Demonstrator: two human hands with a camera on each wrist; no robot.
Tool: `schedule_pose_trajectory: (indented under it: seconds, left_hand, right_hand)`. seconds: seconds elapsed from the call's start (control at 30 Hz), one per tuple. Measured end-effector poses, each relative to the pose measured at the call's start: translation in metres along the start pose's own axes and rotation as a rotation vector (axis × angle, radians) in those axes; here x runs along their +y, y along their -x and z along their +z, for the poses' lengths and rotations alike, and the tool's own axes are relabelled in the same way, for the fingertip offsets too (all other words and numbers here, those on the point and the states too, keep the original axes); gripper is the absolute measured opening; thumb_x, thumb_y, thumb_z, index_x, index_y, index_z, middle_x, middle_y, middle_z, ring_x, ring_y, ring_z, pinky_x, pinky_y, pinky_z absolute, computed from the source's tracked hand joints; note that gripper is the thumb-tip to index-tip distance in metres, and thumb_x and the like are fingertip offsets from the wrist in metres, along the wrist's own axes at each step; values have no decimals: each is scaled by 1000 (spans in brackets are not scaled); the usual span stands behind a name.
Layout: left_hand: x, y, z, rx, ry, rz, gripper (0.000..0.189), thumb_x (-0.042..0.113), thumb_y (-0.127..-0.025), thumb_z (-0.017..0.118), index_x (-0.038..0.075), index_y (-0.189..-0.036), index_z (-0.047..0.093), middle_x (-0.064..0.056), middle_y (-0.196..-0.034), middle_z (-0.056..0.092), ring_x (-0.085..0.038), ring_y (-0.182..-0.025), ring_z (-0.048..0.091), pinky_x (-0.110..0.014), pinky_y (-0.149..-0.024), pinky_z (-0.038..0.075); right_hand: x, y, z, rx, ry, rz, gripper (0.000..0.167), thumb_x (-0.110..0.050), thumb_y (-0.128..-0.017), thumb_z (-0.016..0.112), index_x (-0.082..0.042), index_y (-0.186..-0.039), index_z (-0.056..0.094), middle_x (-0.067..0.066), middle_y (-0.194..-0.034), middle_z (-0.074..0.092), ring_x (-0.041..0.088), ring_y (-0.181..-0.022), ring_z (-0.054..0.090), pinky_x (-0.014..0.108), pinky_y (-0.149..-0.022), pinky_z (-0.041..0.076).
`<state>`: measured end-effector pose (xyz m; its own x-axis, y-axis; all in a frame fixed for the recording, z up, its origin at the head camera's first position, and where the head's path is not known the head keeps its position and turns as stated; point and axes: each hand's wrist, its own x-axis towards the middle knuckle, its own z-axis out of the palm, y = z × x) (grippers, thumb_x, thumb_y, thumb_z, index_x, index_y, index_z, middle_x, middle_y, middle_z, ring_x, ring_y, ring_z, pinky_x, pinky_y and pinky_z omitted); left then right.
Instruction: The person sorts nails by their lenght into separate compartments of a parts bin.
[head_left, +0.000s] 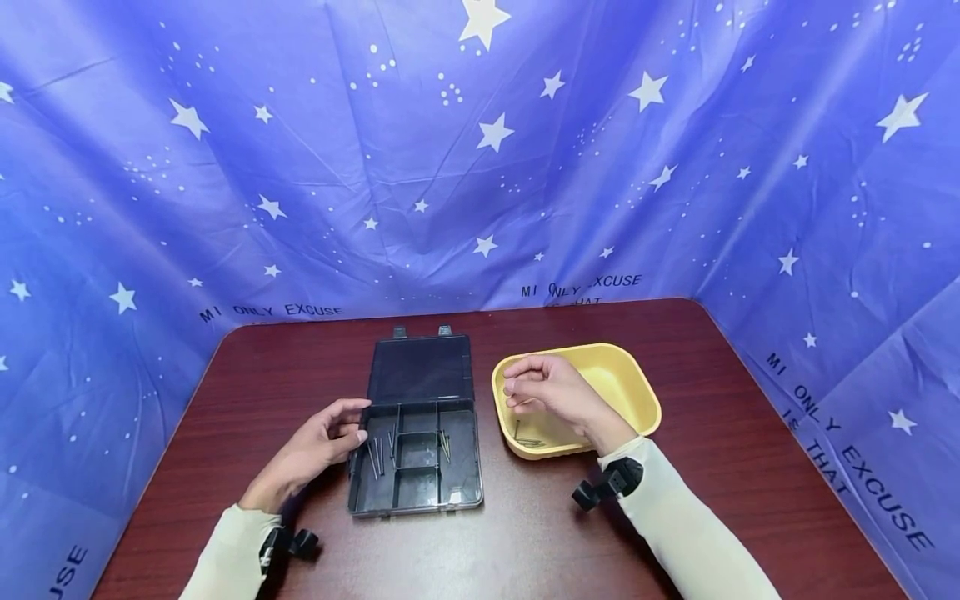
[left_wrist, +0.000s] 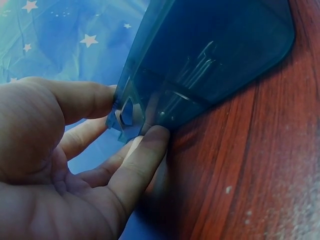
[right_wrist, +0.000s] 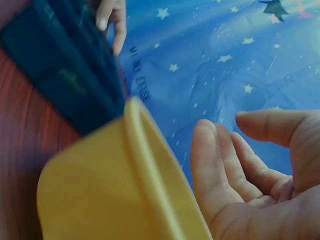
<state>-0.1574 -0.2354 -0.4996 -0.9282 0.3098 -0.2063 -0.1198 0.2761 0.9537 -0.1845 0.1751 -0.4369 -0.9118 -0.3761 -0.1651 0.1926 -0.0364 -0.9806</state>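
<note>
A dark compartment box point(head_left: 457, 500) lies with its lid point(head_left: 422, 367) folded back. My left hand point(head_left: 318, 446) holds its left side near the hinge, thumb and a finger against the wall; the left wrist view shows the fingertips point(left_wrist: 156, 137) at the hinge. Several long grey nails point(head_left: 378, 457) lie in the left compartment, and several thin brass-coloured nails point(head_left: 446, 446) lie in the right one. Over the left part of a yellow bin point(head_left: 648, 408) hovers my right hand point(head_left: 558, 393). Its thumb and bent fingers stand apart, with nothing visible between them. Several thin nails point(head_left: 529, 442) lie in the bin's near-left corner.
Both containers stand on a dark red wooden table point(head_left: 517, 533), the bin to the right of the box. A blue star-printed curtain point(head_left: 420, 167) hangs around the table's back and sides. Each wrist wears a black strapped camera point(head_left: 600, 492).
</note>
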Motion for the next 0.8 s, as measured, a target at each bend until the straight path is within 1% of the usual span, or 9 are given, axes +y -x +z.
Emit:
schedule_pose_trajectory:
  seconds: [0.2,0.3,0.4,0.53,0.67,0.8]
  left_hand:
    - [-2,0,2,8,8,-25,57,8,-100,71,8,-153,49,-22,-127,56,-12,-92,61,-25,-67,53]
    - [-1,0,2,8,1,-13,56,8,-101,70,8,-153,49,-23,-129,56,-12,-95,62,-25,-67,53]
    - [-2,0,2,8,-2,-17,55,9,-101,70,9,-153,50,-24,-132,56,-12,-97,62,-26,-69,54]
    - [-2,0,1,9,-1,-29,55,10,-101,71,10,-152,50,-25,-133,56,-12,-97,62,-25,-69,53]
    - [-1,1,1,13,-3,-34,55,11,-102,71,10,-153,50,-26,-135,56,-12,-100,62,-26,-72,55]
    - [0,1,3,15,-4,-33,56,11,-102,71,10,-153,50,-26,-140,54,-12,-106,62,-27,-77,57]
  right_hand:
    - [12,3,-19,-49,88,126,36,2,-96,69,15,-128,58,17,-101,77,22,-87,76,35,-82,64]
    - [19,4,-25,-86,147,170,36,-1,-98,69,15,-128,58,18,-103,76,22,-89,75,37,-83,64]
    - [27,2,-29,-117,199,191,35,-3,-97,69,15,-126,59,17,-101,76,20,-87,74,38,-83,64]
    - [34,1,-33,-150,249,228,33,-6,-95,72,13,-121,63,13,-99,75,19,-85,72,37,-81,64]
    - [37,1,-34,-188,263,274,33,-9,-95,72,9,-121,63,11,-101,74,19,-84,73,35,-80,64]
    - [37,2,-34,-216,272,295,32,-13,-96,71,6,-121,65,12,-102,75,19,-82,74,32,-75,63]
